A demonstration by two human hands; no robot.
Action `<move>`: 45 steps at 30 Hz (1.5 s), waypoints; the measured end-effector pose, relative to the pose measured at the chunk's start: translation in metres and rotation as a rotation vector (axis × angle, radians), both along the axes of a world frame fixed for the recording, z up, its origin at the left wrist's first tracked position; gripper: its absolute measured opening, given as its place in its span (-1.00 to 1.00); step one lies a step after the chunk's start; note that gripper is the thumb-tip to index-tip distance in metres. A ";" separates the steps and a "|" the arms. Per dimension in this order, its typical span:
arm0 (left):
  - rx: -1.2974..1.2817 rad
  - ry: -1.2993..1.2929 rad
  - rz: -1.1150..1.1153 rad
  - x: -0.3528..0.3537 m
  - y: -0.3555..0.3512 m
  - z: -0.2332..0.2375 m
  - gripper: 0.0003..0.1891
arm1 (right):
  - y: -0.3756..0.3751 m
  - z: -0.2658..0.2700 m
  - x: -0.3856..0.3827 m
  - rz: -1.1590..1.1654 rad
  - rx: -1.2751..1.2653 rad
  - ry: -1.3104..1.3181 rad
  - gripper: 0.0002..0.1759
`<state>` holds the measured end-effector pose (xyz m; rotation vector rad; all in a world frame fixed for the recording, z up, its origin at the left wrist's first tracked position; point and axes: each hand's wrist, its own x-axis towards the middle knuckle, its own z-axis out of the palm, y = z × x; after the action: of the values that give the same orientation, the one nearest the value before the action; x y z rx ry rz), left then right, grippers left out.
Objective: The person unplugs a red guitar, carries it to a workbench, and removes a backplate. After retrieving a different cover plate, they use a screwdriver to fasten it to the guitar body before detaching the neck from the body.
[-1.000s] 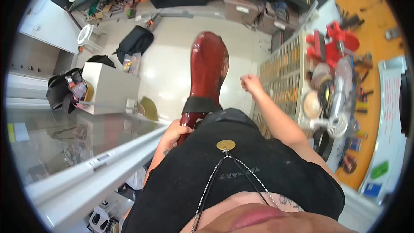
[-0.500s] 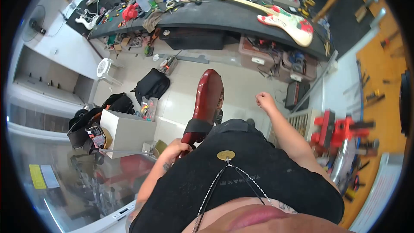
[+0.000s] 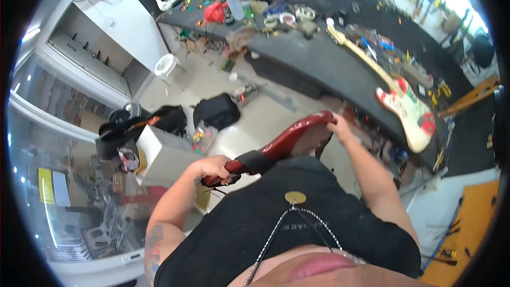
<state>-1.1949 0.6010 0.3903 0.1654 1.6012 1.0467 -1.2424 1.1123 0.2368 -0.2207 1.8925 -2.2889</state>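
A glossy dark red guitar (image 3: 287,139), seen nearly edge-on, slants across the front of my body, with a black band (image 3: 251,162) around its narrower part. My left hand (image 3: 212,168) is closed around its lower left end. At the upper right end, my right hand (image 3: 338,126) grips the edge of the rounded body. Much of the guitar's face is turned away from view.
Beyond the guitar runs a dark workbench (image 3: 297,58) bearing tools and a cream guitar (image 3: 406,109) with red and green patterns. On the floor are a black backpack (image 3: 217,114), a white box (image 3: 167,151) and a white stool (image 3: 168,66).
The guitar has swung from nearly upright to a slant toward the right. My right hand, formerly apart from it, now grips its far end. The view has turned to the right.
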 end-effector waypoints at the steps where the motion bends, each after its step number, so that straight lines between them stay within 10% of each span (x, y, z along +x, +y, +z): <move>1: -0.026 0.008 -0.018 -0.035 -0.001 0.004 -0.57 | -0.016 0.012 -0.014 -0.157 -0.012 0.026 -0.25; 7: -0.359 0.457 -0.189 -0.182 0.008 0.007 -0.59 | -0.041 0.152 -0.094 -0.561 0.654 0.279 -0.43; 9: -0.124 0.730 -0.097 -0.235 -0.003 -0.052 -0.56 | -0.047 0.214 -0.106 -0.599 0.854 0.411 -0.35; 14: 0.103 1.009 0.764 -0.284 0.084 -0.136 -0.32 | -0.054 0.308 -0.136 -0.764 1.151 0.683 -0.17; 17: 0.260 0.340 1.192 -0.271 0.151 -0.160 -0.16 | -0.037 0.329 -0.156 -0.789 1.177 0.692 -0.21; 22: 0.493 0.120 0.935 -0.252 0.249 -0.144 -0.16 | 0.021 0.340 -0.168 -0.893 0.899 0.274 -0.35; 27: 0.883 0.137 0.852 -0.306 0.285 -0.137 -0.38 | 0.098 0.260 -0.198 -0.887 0.251 0.058 -0.39; 33: 0.523 0.194 0.843 -0.345 0.317 -0.118 -0.42 | 0.159 0.119 -0.227 -1.007 0.116 -0.327 -0.22; 41: -0.067 0.172 0.733 -0.409 0.339 -0.183 -0.33 | 0.173 -0.069 -0.239 -0.989 0.375 -0.812 -0.07; 45: -0.101 0.205 0.761 -0.422 0.346 -0.212 -0.34 | 0.170 -0.058 -0.251 -0.948 0.542 -0.854 -0.11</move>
<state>-1.6174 0.9466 0.1779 -0.4565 1.9529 1.5507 -1.4933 1.2820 0.1786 1.7069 2.1384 -1.5616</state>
